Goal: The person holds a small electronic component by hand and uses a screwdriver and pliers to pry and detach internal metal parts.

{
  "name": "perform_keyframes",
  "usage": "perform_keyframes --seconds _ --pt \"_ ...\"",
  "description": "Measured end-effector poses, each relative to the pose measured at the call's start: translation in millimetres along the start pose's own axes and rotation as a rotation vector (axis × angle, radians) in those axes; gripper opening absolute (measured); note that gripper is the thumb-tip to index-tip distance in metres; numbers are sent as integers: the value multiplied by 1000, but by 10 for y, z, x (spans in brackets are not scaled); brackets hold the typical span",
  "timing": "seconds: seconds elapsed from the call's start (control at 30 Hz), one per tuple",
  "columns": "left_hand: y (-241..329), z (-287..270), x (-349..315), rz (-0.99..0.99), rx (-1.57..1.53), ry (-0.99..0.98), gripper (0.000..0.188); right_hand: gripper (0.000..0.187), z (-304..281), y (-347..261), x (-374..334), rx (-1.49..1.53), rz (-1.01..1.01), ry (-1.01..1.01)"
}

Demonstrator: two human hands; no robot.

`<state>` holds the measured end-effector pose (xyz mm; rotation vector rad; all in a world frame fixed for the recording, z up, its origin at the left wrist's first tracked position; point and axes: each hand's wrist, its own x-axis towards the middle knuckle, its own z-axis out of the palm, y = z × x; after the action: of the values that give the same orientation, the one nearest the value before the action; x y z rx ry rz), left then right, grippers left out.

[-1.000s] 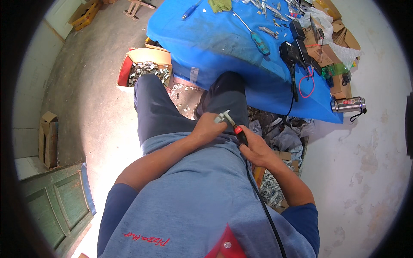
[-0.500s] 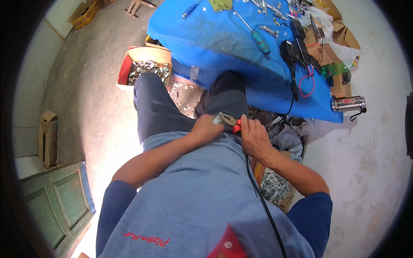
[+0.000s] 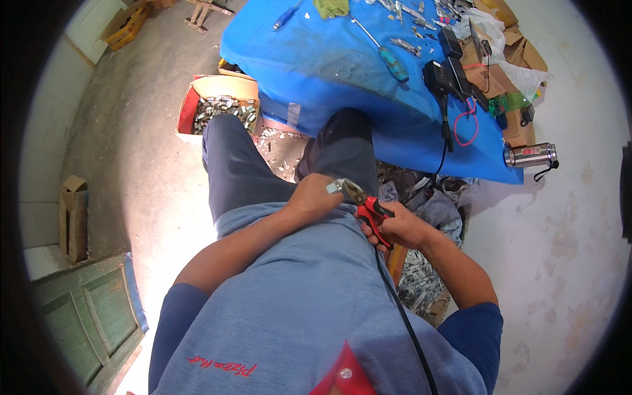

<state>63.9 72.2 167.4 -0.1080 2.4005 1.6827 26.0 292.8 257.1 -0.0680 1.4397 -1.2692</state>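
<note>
Over my lap, my right hand (image 3: 407,228) is closed around the red and black handles of a pair of pliers (image 3: 370,214). The metal jaws of the pliers point left, at a small silvery metal piece (image 3: 334,187). My left hand (image 3: 312,198) pinches that piece, which sticks out past the fingers. Whether the jaws grip the piece or only touch it is too small to tell. A black cable (image 3: 407,316) runs down over my shirt from near my right hand.
A blue-covered table (image 3: 316,72) stands ahead, bearing a teal-handled screwdriver (image 3: 393,64), a blue-handled tool (image 3: 287,16), black adapters (image 3: 447,76) and metal scraps. At its right edge lies a steel flask (image 3: 532,155). A box of small metal parts (image 3: 227,87) sits by my left knee.
My right hand has turned and drawn back, so the red handles now show fully and the pliers point at the metal piece. My left hand stays nearly in place.
</note>
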Motion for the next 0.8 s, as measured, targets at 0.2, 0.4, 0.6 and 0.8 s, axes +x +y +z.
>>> perform_keyframes --seconds 0.2,0.4,0.6,0.8 --pt "-40 26 -2 -81 -92 -48 31 58 13 511 248 -1240 -522 562" --pt "-56 69 67 -263 -188 -64 34 72 -63 559 445 -1576 -547 707" --pt "24 10 5 -151 -148 8 31 45 61 252 268 -691 -218 317" --pt "15 78 66 -51 -69 15 29 48 -44 175 138 -656 -251 240"
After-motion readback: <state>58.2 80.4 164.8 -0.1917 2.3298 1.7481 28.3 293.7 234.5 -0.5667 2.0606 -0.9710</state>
